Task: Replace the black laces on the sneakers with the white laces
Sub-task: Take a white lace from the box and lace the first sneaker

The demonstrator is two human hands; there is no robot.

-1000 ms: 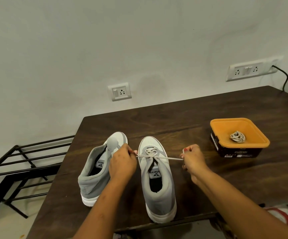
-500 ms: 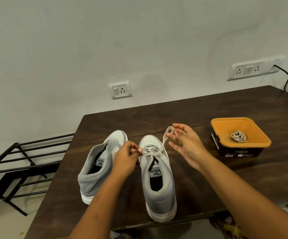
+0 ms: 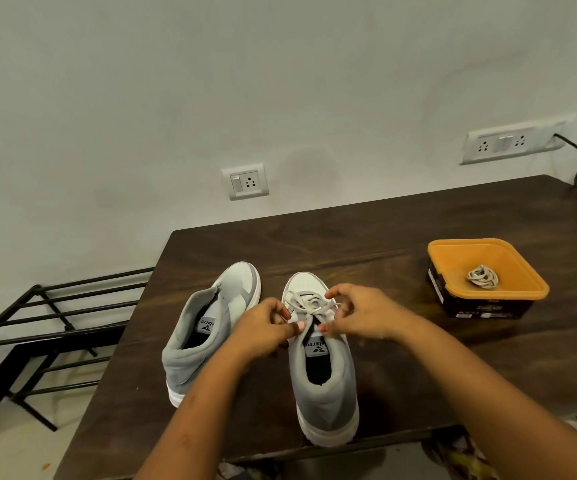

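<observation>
Here, the white lace (image 3: 309, 306) is threaded through the far eyelets of the right-hand sneaker (image 3: 325, 386), which stands on the dark worktop (image 3: 384, 237) — the left hand (image 3: 263, 332) and right hand (image 3: 363, 315) meet over its tongue, fingers curled and pinching the lace's strands. Just left stands the other sneaker (image 3: 207, 327), unlaced. Far right, an orange tub (image 3: 460, 261) holds a bundled lace (image 3: 482, 276).

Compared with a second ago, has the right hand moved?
Yes. The right hand came leftward, away from the orange box, to over the laced sneaker.
</observation>
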